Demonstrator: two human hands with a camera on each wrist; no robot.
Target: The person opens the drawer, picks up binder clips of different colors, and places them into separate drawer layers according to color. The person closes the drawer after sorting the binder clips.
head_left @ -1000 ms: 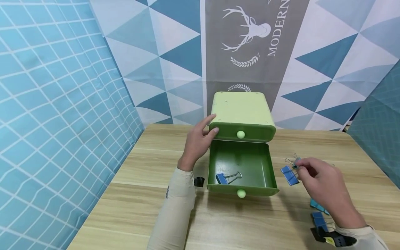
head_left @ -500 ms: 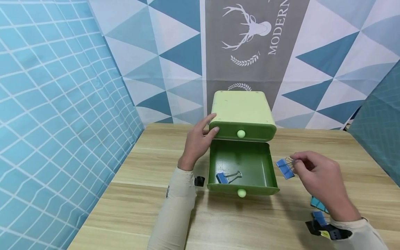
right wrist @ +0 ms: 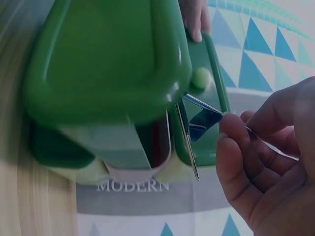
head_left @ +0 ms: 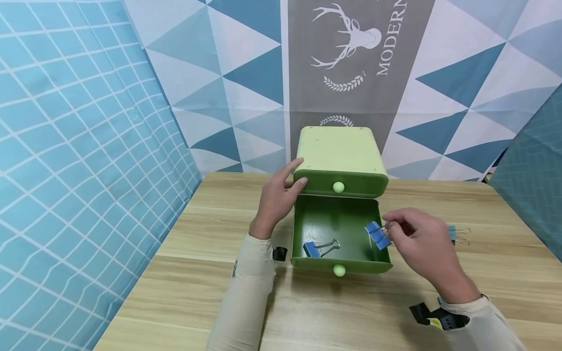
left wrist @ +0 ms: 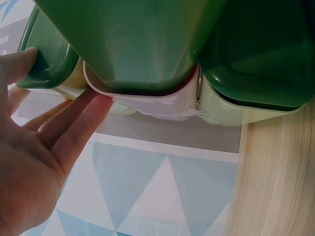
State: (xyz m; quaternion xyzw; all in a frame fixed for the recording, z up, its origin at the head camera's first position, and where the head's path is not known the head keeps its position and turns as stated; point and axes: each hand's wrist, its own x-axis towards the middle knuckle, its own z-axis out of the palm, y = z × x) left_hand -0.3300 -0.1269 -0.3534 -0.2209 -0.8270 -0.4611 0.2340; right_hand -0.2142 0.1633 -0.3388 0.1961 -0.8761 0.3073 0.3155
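Observation:
My left hand (head_left: 277,202) rests on the left front corner of a green drawer cabinet (head_left: 340,151), thumb on the top drawer's front. In the left wrist view its fairly straight fingers touch the cabinet's side. A lower drawer (head_left: 341,266) stands pulled out, with a blue binder clip (head_left: 311,249) lying inside at the front left. My right hand (head_left: 421,243) pinches another blue binder clip (head_left: 377,235) by its wire handles, holding it over the drawer's right side. In the right wrist view this clip (right wrist: 204,123) hangs beyond the drawer's underside, partly hidden.
A teal binder clip (head_left: 451,232) lies on the wooden table (head_left: 210,292) behind my right hand. Part of a blue clip shows by my right wrist strap (head_left: 448,319). A patterned cloth (head_left: 246,87) hangs behind the cabinet.
My right hand has lifted the blue binder clip from the table and carried it left over the drawer's right side. The teal clip behind it has come into view. My left hand stays put.

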